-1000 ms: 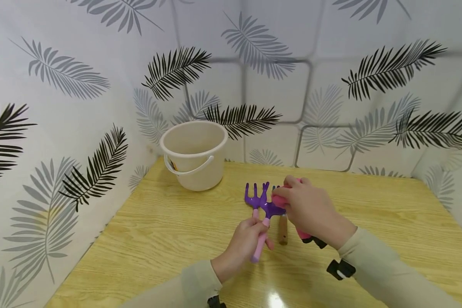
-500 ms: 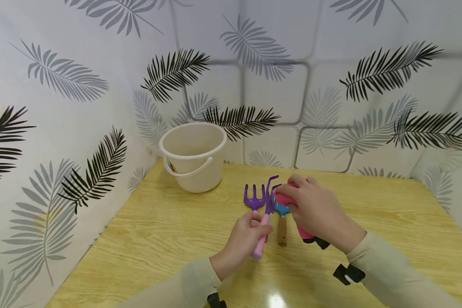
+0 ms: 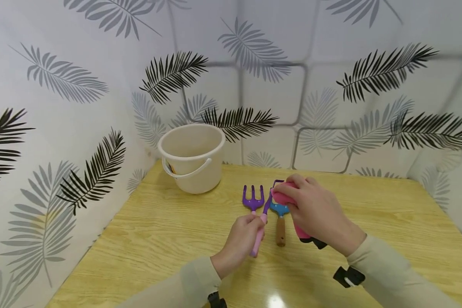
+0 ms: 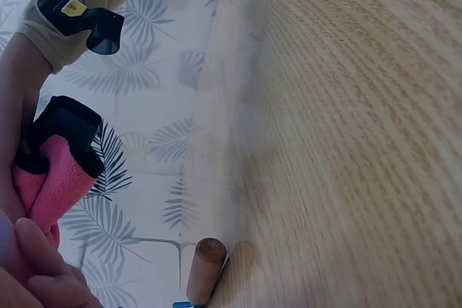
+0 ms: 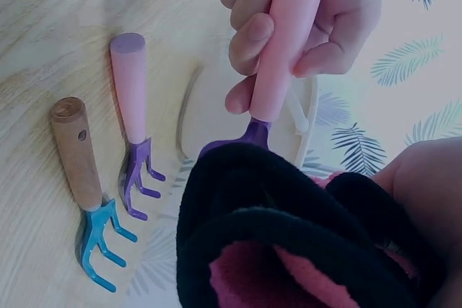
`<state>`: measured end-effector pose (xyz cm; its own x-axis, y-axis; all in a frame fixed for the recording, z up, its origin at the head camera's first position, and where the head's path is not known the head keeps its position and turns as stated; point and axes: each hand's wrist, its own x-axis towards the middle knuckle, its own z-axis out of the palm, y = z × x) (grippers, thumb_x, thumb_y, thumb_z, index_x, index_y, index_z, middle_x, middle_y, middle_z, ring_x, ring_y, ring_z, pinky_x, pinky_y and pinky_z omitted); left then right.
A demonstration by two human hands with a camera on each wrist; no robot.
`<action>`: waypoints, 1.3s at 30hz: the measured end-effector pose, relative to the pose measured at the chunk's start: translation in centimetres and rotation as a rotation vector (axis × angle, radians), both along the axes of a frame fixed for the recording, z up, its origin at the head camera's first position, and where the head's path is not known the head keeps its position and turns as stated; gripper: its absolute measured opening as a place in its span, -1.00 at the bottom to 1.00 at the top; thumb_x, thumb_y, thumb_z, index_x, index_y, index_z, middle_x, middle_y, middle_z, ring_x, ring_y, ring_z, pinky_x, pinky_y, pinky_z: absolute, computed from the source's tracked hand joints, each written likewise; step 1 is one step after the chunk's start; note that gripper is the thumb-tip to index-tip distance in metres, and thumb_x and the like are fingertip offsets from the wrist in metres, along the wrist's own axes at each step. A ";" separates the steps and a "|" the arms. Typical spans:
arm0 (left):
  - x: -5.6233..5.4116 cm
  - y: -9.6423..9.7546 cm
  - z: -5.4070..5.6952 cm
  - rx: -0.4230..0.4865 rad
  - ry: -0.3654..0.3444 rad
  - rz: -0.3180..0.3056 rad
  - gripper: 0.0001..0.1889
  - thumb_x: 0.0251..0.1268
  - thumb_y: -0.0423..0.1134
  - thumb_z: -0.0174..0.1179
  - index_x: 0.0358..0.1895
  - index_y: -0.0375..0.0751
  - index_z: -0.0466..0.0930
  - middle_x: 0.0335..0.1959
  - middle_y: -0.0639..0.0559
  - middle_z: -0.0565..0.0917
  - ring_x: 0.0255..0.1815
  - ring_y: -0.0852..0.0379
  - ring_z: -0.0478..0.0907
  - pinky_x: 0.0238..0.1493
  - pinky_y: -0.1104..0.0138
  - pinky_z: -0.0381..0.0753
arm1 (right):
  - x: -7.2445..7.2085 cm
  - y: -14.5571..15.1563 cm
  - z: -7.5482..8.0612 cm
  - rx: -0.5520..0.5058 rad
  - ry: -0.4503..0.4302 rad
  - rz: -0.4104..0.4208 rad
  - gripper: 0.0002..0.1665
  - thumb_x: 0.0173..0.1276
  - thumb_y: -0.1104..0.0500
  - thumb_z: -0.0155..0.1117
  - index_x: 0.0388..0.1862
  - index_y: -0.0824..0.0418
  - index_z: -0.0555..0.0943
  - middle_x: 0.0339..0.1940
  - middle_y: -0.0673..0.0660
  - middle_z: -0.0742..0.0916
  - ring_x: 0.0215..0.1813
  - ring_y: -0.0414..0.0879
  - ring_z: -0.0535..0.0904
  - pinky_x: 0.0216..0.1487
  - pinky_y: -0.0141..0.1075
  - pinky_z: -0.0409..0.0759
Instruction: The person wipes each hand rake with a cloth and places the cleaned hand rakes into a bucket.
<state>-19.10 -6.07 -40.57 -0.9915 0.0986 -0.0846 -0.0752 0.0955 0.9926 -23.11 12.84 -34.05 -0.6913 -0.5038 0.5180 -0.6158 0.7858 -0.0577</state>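
My left hand (image 3: 240, 239) grips the pink handle of a garden hand rake (image 3: 258, 244), whose narrow purple end is seen edge-on. In the right wrist view, that purple head disappears behind a pink cloth with black edging (image 5: 245, 178). My right hand (image 3: 321, 211) holds the cloth up against the rake's head, fingers bent around the fabric. Beside the left hand lies another purple rake (image 3: 253, 203) with a pink handle. A blue rake (image 3: 280, 231) with a wooden handle rests partly beneath the right hand and cloth.
At the back left of the wooden table (image 3: 169, 244) stands a cream bucket (image 3: 198, 179) with its handle hanging down in front. A leaf-patterned wall covering (image 3: 262, 145) borders the table at the back and left.
The held rake has turned from showing its wide head to an edge-on view. More of the purple and blue rakes behind it shows. Both hands stay in nearly the same place.
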 end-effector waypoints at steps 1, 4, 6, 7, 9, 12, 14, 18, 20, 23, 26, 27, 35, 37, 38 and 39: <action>0.0 0.0 0.0 -0.006 0.002 0.000 -0.71 0.50 -0.13 0.00 -0.24 -0.30 0.56 -0.54 0.03 0.53 -0.68 0.23 0.34 -0.63 0.44 0.33 | 0.0 -0.1 -0.1 0.002 0.007 0.006 -0.54 0.18 0.29 0.35 0.04 -0.09 0.72 -0.04 0.05 0.66 -0.16 0.04 0.58 -0.46 -0.09 0.65; 0.0 0.1 0.0 -0.003 0.007 -0.011 -0.72 0.50 -0.14 0.02 -0.11 -0.31 0.58 -0.51 -0.04 0.62 -0.70 0.23 0.35 -0.67 0.44 0.31 | 0.1 -0.3 -0.3 0.007 0.021 0.020 -0.56 0.18 0.28 0.39 0.02 -0.09 0.72 -0.03 0.05 0.67 -0.14 0.05 0.60 -0.43 -0.06 0.68; 0.0 0.2 0.0 0.005 0.011 -0.018 -0.71 0.50 -0.15 0.03 -0.03 -0.33 0.57 -0.49 -0.09 0.65 -0.71 0.23 0.36 -0.70 0.44 0.29 | 0.3 -0.5 -0.5 0.017 0.033 0.023 -0.58 0.18 0.27 0.42 0.01 -0.09 0.73 -0.03 0.06 0.68 -0.14 0.07 0.62 -0.43 -0.04 0.69; 0.0 0.2 0.0 0.010 0.008 -0.022 -0.72 0.50 -0.16 0.03 -0.02 -0.33 0.56 -0.49 -0.10 0.66 -0.72 0.22 0.36 -0.71 0.44 0.28 | 0.4 -0.6 -0.6 0.024 0.036 0.025 -0.58 0.17 0.26 0.43 0.00 -0.09 0.73 -0.03 0.07 0.68 -0.14 0.08 0.63 -0.43 -0.04 0.69; 0.0 0.3 0.0 0.013 0.009 -0.015 -0.73 0.47 -0.19 0.05 0.01 -0.33 0.54 -0.47 -0.08 0.65 -0.65 0.22 0.40 -0.68 0.44 0.32 | 0.7 -0.8 -1.0 0.037 0.038 0.028 -0.57 0.15 0.26 0.44 0.00 -0.09 0.73 -0.01 0.09 0.69 -0.13 0.10 0.64 -0.45 -0.04 0.68; 0.1 0.4 -0.2 0.024 0.005 -0.005 -0.77 0.43 -0.24 0.09 -0.02 -0.33 0.53 -0.46 -0.02 0.61 -0.54 0.19 0.46 -0.59 0.43 0.39 | 1.2 -1.3 -1.7 0.071 0.028 0.052 -0.54 0.11 0.27 0.41 0.01 -0.09 0.73 -0.03 0.12 0.68 -0.16 0.10 0.63 -0.49 -0.07 0.66; 0.0 0.4 -0.3 0.038 0.006 -0.006 -0.79 0.40 -0.27 0.13 -0.04 -0.35 0.52 -0.45 0.00 0.61 -0.51 0.18 0.49 -0.55 0.43 0.43 | 1.5 -1.6 -2.2 0.082 0.022 0.064 -0.52 0.07 0.29 0.40 0.00 -0.09 0.73 -0.03 0.13 0.69 -0.18 0.09 0.60 -0.54 -0.10 0.64; -0.1 0.3 -0.5 0.038 0.028 0.000 -0.77 0.37 -0.28 0.17 -0.04 -0.37 0.51 -0.41 -0.01 0.65 -0.48 0.16 0.54 -0.49 0.42 0.49 | 1.7 -2.0 -2.6 0.084 0.014 0.061 -0.52 0.07 0.29 0.42 0.00 -0.08 0.73 -0.03 0.14 0.69 -0.21 0.08 0.56 -0.60 -0.17 0.60; -0.1 0.2 -0.6 0.024 0.040 0.013 -0.75 0.35 -0.28 0.19 -0.03 -0.37 0.50 -0.37 -0.05 0.68 -0.47 0.14 0.56 -0.48 0.42 0.51 | 1.7 -2.3 -2.6 0.085 0.013 0.058 -0.52 0.08 0.29 0.43 0.01 -0.07 0.73 -0.02 0.15 0.69 -0.21 0.08 0.56 -0.60 -0.18 0.60; -0.2 -0.1 -0.6 0.008 0.052 0.028 -0.74 0.32 -0.28 0.23 -0.02 -0.34 0.50 -0.34 -0.08 0.69 -0.45 0.14 0.58 -0.45 0.41 0.54 | 1.5 -2.5 -2.6 0.092 0.011 0.061 -0.53 0.07 0.29 0.43 0.00 -0.05 0.74 -0.04 0.17 0.69 -0.21 0.09 0.56 -0.61 -0.19 0.59; -0.2 -0.1 -0.6 0.007 0.059 0.027 -0.72 0.30 -0.28 0.27 -0.02 -0.31 0.49 -0.34 -0.08 0.69 -0.45 0.15 0.59 -0.44 0.40 0.57 | 1.1 -2.6 -2.4 0.094 0.005 0.039 -0.52 0.05 0.31 0.40 -0.02 -0.06 0.74 -0.06 0.13 0.67 -0.22 0.09 0.55 -0.65 -0.20 0.56; -0.2 -0.1 -0.5 0.007 0.062 0.028 -0.72 0.29 -0.28 0.28 -0.02 -0.30 0.49 -0.34 -0.07 0.68 -0.46 0.16 0.59 -0.44 0.40 0.58 | 1.0 -2.6 -2.2 0.092 0.000 0.024 -0.52 0.06 0.32 0.39 -0.02 -0.06 0.74 -0.06 0.13 0.67 -0.21 0.09 0.54 -0.65 -0.20 0.56; -0.3 -0.2 -0.2 -0.034 0.072 0.052 -0.68 0.27 -0.25 0.32 0.00 -0.27 0.48 -0.37 0.00 0.61 -0.44 0.16 0.55 -0.42 0.38 0.56 | -1.2 -2.2 -1.7 0.126 0.017 -0.085 -0.51 -0.02 0.27 0.53 -0.03 0.01 0.74 -0.13 0.16 0.64 -0.28 0.15 0.56 -0.65 -0.15 0.59; -0.1 -0.1 -0.2 -0.035 0.068 0.055 -0.68 0.27 -0.26 0.32 0.00 -0.27 0.47 -0.37 0.00 0.60 -0.42 0.15 0.55 -0.41 0.38 0.56 | -1.2 -2.0 -1.7 0.149 0.011 -0.094 -0.51 -0.04 0.26 0.56 -0.04 0.01 0.74 -0.15 0.15 0.63 -0.31 0.13 0.55 -0.63 -0.15 0.60; -0.1 0.0 -0.3 -0.030 0.065 0.055 -0.68 0.26 -0.27 0.32 0.00 -0.28 0.47 -0.36 -0.01 0.60 -0.41 0.13 0.56 -0.41 0.38 0.56 | -1.0 -1.9 -1.7 0.153 -0.004 -0.087 -0.51 -0.03 0.26 0.55 -0.05 -0.01 0.75 -0.16 0.13 0.63 -0.31 0.11 0.54 -0.62 -0.16 0.59; 0.0 0.1 -0.3 -0.024 0.062 0.056 -0.67 0.25 -0.28 0.32 0.00 -0.29 0.46 -0.36 -0.02 0.60 -0.40 0.11 0.57 -0.40 0.38 0.57 | -0.7 -1.9 -1.7 0.153 -0.024 -0.072 -0.52 -0.02 0.26 0.54 -0.05 -0.03 0.75 -0.17 0.11 0.63 -0.31 0.08 0.54 -0.62 -0.17 0.58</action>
<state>-19.15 -6.00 -40.89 -0.9988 0.0417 -0.0241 -0.0191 0.1168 0.9930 -23.81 10.96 -35.74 -0.7396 -0.5241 0.4222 -0.5574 0.8286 0.0522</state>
